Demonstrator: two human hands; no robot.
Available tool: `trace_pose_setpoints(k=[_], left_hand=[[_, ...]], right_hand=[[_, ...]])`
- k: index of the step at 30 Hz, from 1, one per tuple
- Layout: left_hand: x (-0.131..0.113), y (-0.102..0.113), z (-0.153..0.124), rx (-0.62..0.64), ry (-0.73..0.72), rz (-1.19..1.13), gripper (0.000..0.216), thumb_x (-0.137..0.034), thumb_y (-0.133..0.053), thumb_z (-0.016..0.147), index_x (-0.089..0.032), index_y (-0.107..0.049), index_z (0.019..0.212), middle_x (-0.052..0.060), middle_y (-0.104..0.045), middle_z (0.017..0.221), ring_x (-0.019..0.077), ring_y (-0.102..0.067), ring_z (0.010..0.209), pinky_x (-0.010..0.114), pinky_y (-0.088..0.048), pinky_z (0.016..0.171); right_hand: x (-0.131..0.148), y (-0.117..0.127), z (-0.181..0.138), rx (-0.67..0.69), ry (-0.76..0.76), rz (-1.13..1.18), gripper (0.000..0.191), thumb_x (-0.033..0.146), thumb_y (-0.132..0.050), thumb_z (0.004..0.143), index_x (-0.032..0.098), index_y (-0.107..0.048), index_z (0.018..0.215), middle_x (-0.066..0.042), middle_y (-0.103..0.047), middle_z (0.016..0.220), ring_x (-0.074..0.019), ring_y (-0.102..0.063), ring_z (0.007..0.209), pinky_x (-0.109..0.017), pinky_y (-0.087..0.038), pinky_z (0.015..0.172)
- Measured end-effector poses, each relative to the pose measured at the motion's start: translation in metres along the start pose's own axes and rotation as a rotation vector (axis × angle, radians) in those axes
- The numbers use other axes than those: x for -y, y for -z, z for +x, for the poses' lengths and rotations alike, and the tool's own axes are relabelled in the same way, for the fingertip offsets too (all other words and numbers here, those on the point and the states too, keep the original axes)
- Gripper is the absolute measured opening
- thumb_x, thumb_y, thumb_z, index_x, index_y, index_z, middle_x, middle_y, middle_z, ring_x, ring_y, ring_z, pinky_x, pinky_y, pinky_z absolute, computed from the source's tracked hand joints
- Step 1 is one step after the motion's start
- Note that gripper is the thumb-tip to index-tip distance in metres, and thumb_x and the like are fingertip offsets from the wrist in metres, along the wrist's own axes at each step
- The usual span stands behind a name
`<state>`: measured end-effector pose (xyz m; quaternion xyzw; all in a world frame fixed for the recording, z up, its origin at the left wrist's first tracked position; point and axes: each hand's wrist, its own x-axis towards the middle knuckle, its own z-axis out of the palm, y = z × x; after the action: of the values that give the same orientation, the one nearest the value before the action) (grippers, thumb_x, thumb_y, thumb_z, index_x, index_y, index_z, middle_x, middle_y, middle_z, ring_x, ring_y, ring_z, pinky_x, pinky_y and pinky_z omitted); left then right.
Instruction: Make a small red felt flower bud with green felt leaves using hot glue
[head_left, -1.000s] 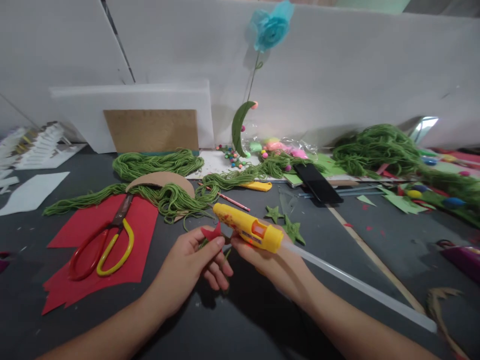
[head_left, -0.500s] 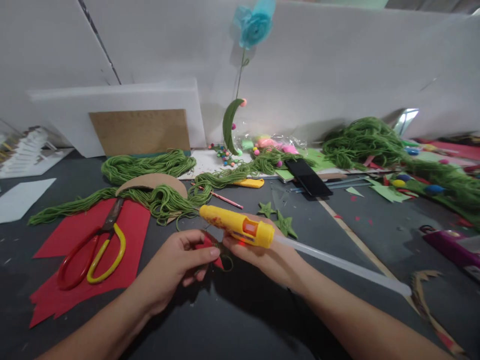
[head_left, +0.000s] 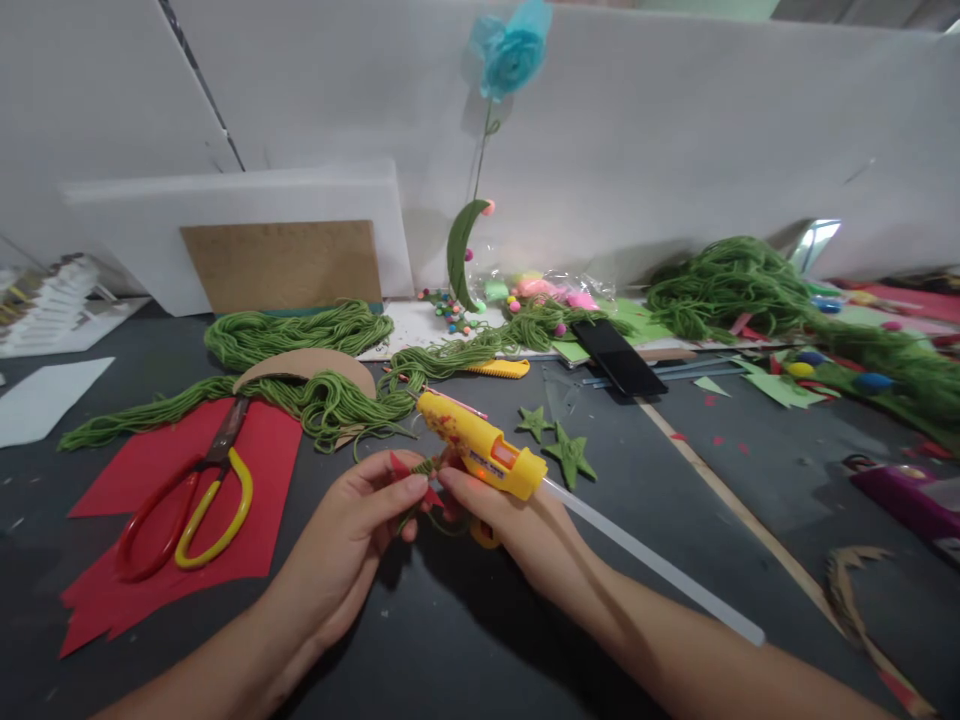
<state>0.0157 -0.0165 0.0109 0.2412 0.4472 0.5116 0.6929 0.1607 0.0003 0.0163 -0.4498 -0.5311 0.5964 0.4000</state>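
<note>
Between the thumb and fingers of my left hand (head_left: 367, 510) is a small red paper piece (head_left: 400, 466), partly wound with green yarn (head_left: 425, 467). My right hand (head_left: 499, 510) is closed round a yellow glue gun (head_left: 480, 445), its nozzle pointing up and left. A long clear glue stick (head_left: 660, 565) sticks out of the gun's back end. The right thumb and fingertips also meet the yarn-wound piece beside the left fingertips. Two green yarn-covered stars (head_left: 570, 455) lie just beyond my right hand.
Red-and-yellow-handled scissors (head_left: 217, 455) rest on red paper (head_left: 274, 500) at the left. Green yarn skeins (head_left: 296, 335) and a yellow cutter (head_left: 501, 369) lie behind my hands. A black phone (head_left: 619, 358) is at the back right. A blue flower (head_left: 514, 60) stands near the wall.
My right hand has brought its fingertips up to the paper piece at the left fingers. The glue gun has tilted, its nozzle shifting right and up and its glue stick swinging down and left.
</note>
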Motion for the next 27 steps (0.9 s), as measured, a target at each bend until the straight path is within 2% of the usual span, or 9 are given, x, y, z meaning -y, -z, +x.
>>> trace_pose_setpoints(k=[3,7,11,14,17,20,23,27], left_hand=[[0.001,0.000,-0.001,-0.010,-0.074,-0.004,0.014,-0.014,-0.072,0.066,-0.017,-0.068,0.079,-0.003,-0.062,0.076,0.0038,-0.054,0.057,0.011,-0.043,0.046],[-0.001,0.000,-0.003,0.022,-0.078,-0.086,0.007,-0.013,-0.071,0.067,-0.017,-0.067,0.070,-0.002,-0.066,0.075,0.0042,-0.058,0.055,0.011,-0.047,0.047],[-0.003,0.000,-0.003,0.025,-0.045,-0.170,0.012,-0.011,-0.074,0.064,-0.017,-0.064,0.068,-0.003,-0.065,0.066,0.0060,-0.061,0.054,0.012,-0.052,0.050],[-0.005,0.001,-0.001,0.019,-0.037,-0.196,0.013,-0.008,-0.071,0.066,-0.016,-0.061,0.069,-0.001,-0.069,0.074,0.0062,-0.061,0.054,0.013,-0.053,0.052],[-0.008,0.003,0.000,0.006,-0.048,-0.203,0.014,-0.006,-0.067,0.068,-0.017,-0.059,0.069,0.002,-0.071,0.085,0.0067,-0.063,0.055,0.014,-0.054,0.052],[-0.009,0.004,0.000,0.021,-0.073,-0.189,0.014,-0.006,-0.066,0.069,-0.018,-0.058,0.070,0.002,-0.071,0.088,0.0070,-0.063,0.056,0.015,-0.054,0.053],[-0.010,0.005,0.000,0.062,-0.135,-0.111,0.010,-0.009,-0.067,0.071,-0.017,-0.060,0.070,0.001,-0.071,0.078,0.0075,-0.063,0.058,0.015,-0.052,0.055],[-0.013,0.005,0.000,0.054,-0.237,0.025,0.006,-0.013,-0.066,0.074,-0.016,-0.062,0.072,0.002,-0.071,0.077,0.0100,-0.065,0.063,0.018,-0.051,0.059]], right_hand=[[-0.005,-0.004,0.000,0.022,0.001,0.070,0.013,0.029,-0.059,0.074,0.016,-0.058,0.078,0.001,-0.055,0.064,-0.0098,-0.051,0.055,-0.021,-0.043,0.053],[-0.015,-0.006,0.001,0.062,0.030,0.078,0.016,0.027,-0.055,0.077,0.018,-0.059,0.090,0.000,-0.060,0.074,-0.0112,-0.056,0.064,-0.023,-0.047,0.063],[-0.015,-0.006,0.003,0.015,0.091,-0.003,0.021,0.025,-0.056,0.076,0.019,-0.059,0.096,-0.003,-0.064,0.090,-0.0153,-0.061,0.079,-0.029,-0.048,0.078],[-0.010,-0.006,0.001,-0.025,0.139,-0.055,0.026,0.022,-0.057,0.075,0.019,-0.058,0.101,-0.005,-0.064,0.100,-0.0176,-0.061,0.088,-0.030,-0.047,0.082],[-0.007,-0.006,0.000,-0.050,0.138,-0.110,0.018,0.022,-0.057,0.074,0.019,-0.059,0.092,-0.003,-0.065,0.088,-0.0164,-0.061,0.079,-0.028,-0.049,0.072],[-0.011,-0.007,0.001,-0.041,0.112,-0.143,0.015,0.024,-0.056,0.074,0.018,-0.058,0.087,-0.002,-0.063,0.079,-0.0149,-0.059,0.069,-0.027,-0.048,0.064],[-0.014,-0.004,0.002,-0.027,0.114,-0.215,0.015,0.025,-0.057,0.074,0.018,-0.058,0.087,-0.003,-0.063,0.080,-0.0161,-0.059,0.070,-0.029,-0.048,0.065],[-0.003,0.006,0.002,-0.143,0.218,-0.320,0.017,0.034,-0.059,0.075,0.021,-0.059,0.086,-0.003,-0.063,0.082,-0.0200,-0.059,0.077,-0.031,-0.047,0.072]])
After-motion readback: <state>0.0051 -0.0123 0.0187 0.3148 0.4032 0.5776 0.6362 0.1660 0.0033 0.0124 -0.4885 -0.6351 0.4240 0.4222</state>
